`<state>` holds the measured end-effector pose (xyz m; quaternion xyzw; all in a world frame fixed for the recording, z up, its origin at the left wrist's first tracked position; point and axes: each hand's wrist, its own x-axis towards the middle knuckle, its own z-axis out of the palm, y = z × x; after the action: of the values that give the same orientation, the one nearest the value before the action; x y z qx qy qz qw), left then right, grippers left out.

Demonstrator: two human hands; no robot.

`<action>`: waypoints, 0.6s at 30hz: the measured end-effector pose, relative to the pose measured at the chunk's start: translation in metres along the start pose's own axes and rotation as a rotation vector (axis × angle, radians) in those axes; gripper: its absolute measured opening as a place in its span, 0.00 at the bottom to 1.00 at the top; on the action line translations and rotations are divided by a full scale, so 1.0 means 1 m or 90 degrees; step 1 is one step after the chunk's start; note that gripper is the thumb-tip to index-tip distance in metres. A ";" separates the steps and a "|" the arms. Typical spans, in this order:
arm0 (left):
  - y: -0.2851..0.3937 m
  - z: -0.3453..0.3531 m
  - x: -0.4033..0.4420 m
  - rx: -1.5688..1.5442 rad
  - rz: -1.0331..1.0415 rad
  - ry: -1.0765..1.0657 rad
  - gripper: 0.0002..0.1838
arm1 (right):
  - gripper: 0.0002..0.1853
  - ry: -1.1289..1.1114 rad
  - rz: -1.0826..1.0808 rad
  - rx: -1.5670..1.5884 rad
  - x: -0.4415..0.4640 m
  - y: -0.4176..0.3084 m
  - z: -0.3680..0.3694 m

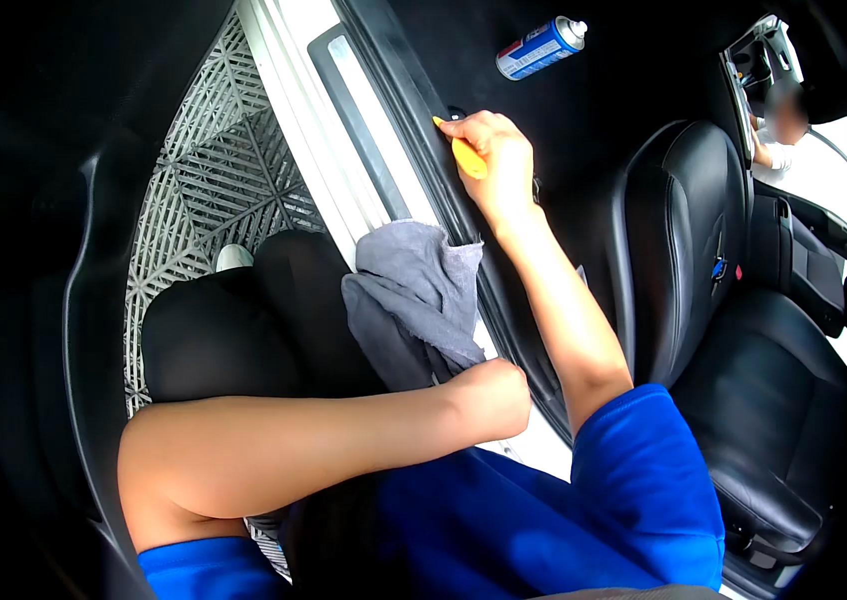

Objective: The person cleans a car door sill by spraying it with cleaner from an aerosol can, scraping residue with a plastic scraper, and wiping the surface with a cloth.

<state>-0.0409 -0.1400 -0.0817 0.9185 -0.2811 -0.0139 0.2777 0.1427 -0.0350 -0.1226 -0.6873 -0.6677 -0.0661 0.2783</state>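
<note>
My right hand point(504, 165) is closed around a small yellow plastic tool point(470, 158), its narrow tip showing beyond the fingers; the exact kind is unclear. That tip is at the black rubber seal point(414, 120) along the car's door sill. Lower down, my left hand point(492, 400) is balled up at the bottom edge of a grey cloth point(414, 285), which bunches over the white sill point(289, 75). The left fingers are mostly hidden from above, but the cloth runs into them. A blue spray can point(542, 48) lies on its side on the dark car floor.
Black leather seats point(689, 230) fill the right side. Over a grey slatted floor point(234, 150), my bent legs point(234, 335) are close to the sill. A dark door panel point(34, 300) borders the left. Another person point(782, 130) is beyond the far door opening.
</note>
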 end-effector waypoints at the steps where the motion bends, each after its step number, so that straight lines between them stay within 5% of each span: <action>1: -0.002 0.001 -0.001 0.014 0.003 0.010 0.07 | 0.09 0.005 -0.001 -0.001 -0.002 0.001 -0.002; 18: 0.000 0.004 -0.003 -0.007 -0.017 0.024 0.07 | 0.13 0.017 0.013 0.064 -0.008 0.007 0.001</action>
<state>-0.0443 -0.1406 -0.0855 0.9207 -0.2636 -0.0015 0.2879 0.1481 -0.0414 -0.1292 -0.6784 -0.6591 -0.0388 0.3223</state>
